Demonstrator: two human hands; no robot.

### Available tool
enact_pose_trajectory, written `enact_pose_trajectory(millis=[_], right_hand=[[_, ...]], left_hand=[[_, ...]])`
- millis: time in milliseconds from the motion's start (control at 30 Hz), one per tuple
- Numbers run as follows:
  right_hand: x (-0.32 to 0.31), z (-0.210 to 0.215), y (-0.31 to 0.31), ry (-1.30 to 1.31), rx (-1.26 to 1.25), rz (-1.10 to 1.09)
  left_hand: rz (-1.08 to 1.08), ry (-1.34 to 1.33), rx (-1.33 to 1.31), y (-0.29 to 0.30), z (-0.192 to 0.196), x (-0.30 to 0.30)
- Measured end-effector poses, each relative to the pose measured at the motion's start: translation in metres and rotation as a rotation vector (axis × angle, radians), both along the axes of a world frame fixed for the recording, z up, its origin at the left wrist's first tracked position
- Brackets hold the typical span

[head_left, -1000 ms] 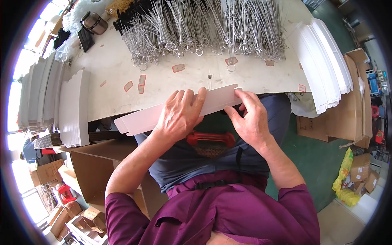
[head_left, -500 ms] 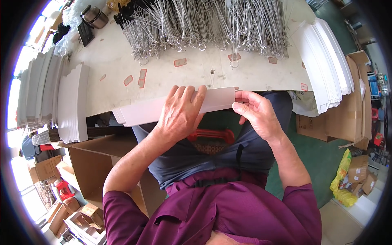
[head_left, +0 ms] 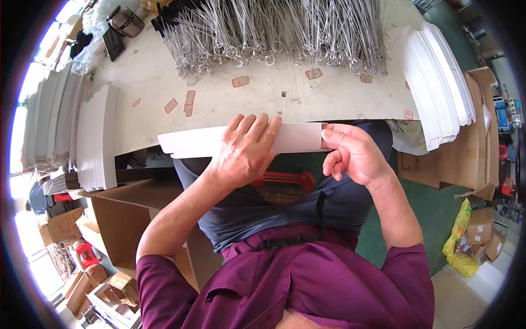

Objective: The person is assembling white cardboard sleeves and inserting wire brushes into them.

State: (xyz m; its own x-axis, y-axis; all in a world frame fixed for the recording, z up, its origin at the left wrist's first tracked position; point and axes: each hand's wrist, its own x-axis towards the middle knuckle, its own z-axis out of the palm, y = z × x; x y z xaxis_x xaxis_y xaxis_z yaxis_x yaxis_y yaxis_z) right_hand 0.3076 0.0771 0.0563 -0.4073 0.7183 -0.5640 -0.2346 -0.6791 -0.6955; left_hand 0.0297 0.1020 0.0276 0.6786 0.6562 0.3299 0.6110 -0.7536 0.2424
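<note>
A long, narrow white paper box lies level along the near table edge, partly over my lap. My left hand is wrapped over its middle, fingers on the upper face and thumb tucked beneath. At the box's right end, my right hand pinches the end with thumb and forefinger, its other fingers curled below. The flap there is mostly hidden behind the fingertips. Beyond the box, many thin metal skewers with ring ends lie piled across the far side of the table.
Stacks of flat white cartons stand at the table's left and right. A metal flask and a dark phone sit far left. An open cardboard box is beside my left leg; a red stool shows between my legs.
The white box has turned from slightly tilted to nearly level and shifted a little right. My right thumb and forefinger have closed onto its end, and the other fingers have curled.
</note>
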Motion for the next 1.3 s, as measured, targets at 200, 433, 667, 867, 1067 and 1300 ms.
enact_pose_trajectory(millis=[200, 433, 667, 867, 1067, 1300], right_hand=[[0.003, -0.004, -0.002, 0.019, -0.017, -0.003], [-0.029, 0.003, 0.0, -1.268, 1.469, 0.277], [-0.041, -0.014, 0.016, -1.197, 1.525, 0.45], [-0.029, -0.015, 0.022, -1.186, 1.49, 0.436], [-0.049, -0.019, 0.031, -1.255, 1.587, 0.438], [-0.069, -0.034, 0.059, -1.231, 1.65, 0.335]], left_hand=[[-0.03, -0.04, -0.048, 0.0, -0.001, -0.002], [-0.008, -0.064, -0.178, 0.006, 0.007, 0.007], [0.019, -0.089, -0.228, 0.007, 0.003, 0.004], [0.099, 0.03, -0.152, 0.012, 0.019, -0.036], [0.122, 0.016, -0.241, 0.014, 0.015, -0.038], [0.194, -0.037, -0.111, 0.032, 0.007, -0.052]])
